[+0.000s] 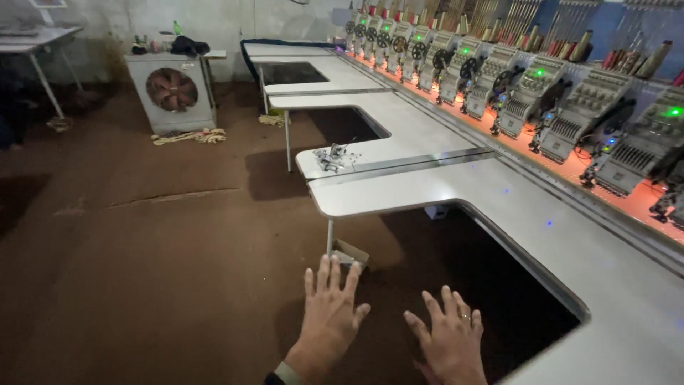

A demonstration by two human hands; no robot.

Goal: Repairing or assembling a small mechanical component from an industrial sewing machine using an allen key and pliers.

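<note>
My left hand (329, 317) and my right hand (447, 335) are stretched out in front of me, palms down, fingers spread, holding nothing. They hover over the brown floor in front of a cut-out in the long white machine table (513, 196). A ring shows on my right hand. A row of embroidery machine heads (541, 89) with green lights runs along the table's far side. A small heap of metal parts (335, 157) lies on a table section farther off.
A boxy white air cooler (172, 91) with a round fan stands at the back left, rope coiled at its foot. A thin table leg (330, 235) with a small cardboard piece (350, 253) stands just ahead of my left hand. Another table (35, 39) is far left.
</note>
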